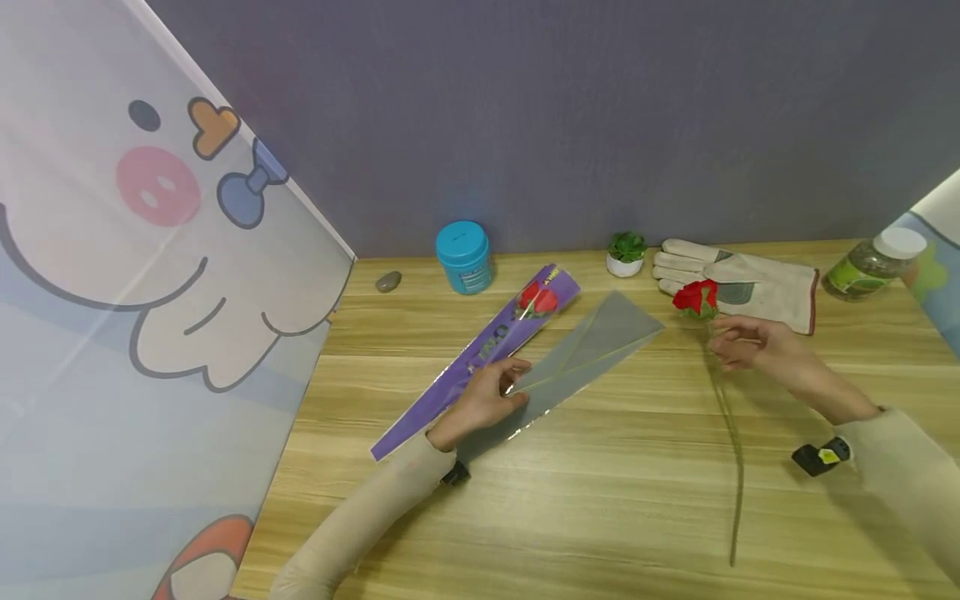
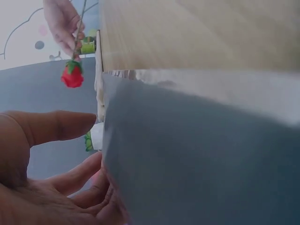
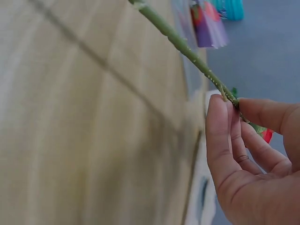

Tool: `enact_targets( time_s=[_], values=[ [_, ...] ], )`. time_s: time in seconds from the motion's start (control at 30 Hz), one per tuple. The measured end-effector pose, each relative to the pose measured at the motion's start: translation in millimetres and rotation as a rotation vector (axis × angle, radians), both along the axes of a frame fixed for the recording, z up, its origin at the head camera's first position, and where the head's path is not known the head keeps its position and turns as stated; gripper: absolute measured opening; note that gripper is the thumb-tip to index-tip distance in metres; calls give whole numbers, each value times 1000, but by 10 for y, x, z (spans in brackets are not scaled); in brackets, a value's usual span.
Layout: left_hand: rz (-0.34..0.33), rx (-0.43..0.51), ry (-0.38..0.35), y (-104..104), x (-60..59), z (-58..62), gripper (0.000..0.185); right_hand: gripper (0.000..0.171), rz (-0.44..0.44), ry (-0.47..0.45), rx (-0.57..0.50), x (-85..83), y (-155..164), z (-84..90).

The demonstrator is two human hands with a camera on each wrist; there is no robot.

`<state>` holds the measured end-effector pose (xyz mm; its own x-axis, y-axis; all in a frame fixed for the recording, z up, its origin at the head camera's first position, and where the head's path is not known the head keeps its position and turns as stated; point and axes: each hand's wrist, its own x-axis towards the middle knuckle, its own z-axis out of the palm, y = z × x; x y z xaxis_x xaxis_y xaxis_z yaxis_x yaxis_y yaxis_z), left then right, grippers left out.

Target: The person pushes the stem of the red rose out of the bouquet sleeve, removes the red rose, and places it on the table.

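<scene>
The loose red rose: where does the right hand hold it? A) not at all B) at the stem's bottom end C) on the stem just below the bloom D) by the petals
C: the right hand pinches the stem of the rose just under the bloom.

My wooden table [image 1: 615, 500] runs in pale planks under both my hands. Beneath my left hand [image 1: 486, 398] lies a clear cone sleeve [image 1: 585, 350], flat on the wood, and just beyond it, on its outer side, a purple sleeve [image 1: 480, 354] with a red rose [image 1: 537, 298] inside. Past that, towards the wall, stand a teal jar [image 1: 465, 257] and a small grey stone [image 1: 387, 282]. Just beyond my right hand [image 1: 750, 343] a pale work glove [image 1: 738, 283] lies flat, with a little potted plant [image 1: 626, 253] beside its fingertips. Well off to my right hand's outer side, a bottle with a white cap [image 1: 873, 263] lies on its side.
</scene>
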<state>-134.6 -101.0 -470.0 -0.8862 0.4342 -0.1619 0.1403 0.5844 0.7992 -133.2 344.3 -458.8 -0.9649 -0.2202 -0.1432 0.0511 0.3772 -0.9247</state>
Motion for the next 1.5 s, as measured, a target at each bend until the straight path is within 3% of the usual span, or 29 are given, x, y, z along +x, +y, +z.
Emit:
enact_targets(
  time_s=[0.27, 0.43, 0.63, 0.9, 1.13, 1.23, 1.4, 1.5],
  values=[
    [-20, -14, 25, -23, 23, 33, 49, 33, 4, -31, -56, 22, -32, -224],
    [-29, -7, 30, -60, 20, 27, 50, 26, -17, -49, -23, 31, -39, -276],
    [-38, 12, 26, -108, 7, 33, 54, 50, -26, -50, 40, 37, -59, -292],
    [-36, 82, -87, -223, -9, 37, 57, 52, -29, -81, 57, 48, -62, -256],
    [-79, 120, -91, -340, -49, 74, 55, 51, -9, -76, 133, 74, -35, -200],
    [-85, 167, -105, -387, -66, 110, 54, 44, -3, -13, 216, 92, -26, -134],
    [-67, 249, -166, -479, -104, 171, 52, 31, 15, 185, 359, 127, -66, 27],
    [-59, 247, -143, -538, -132, 205, 52, 29, 51, 273, 384, 125, -156, 114]
  ],
)
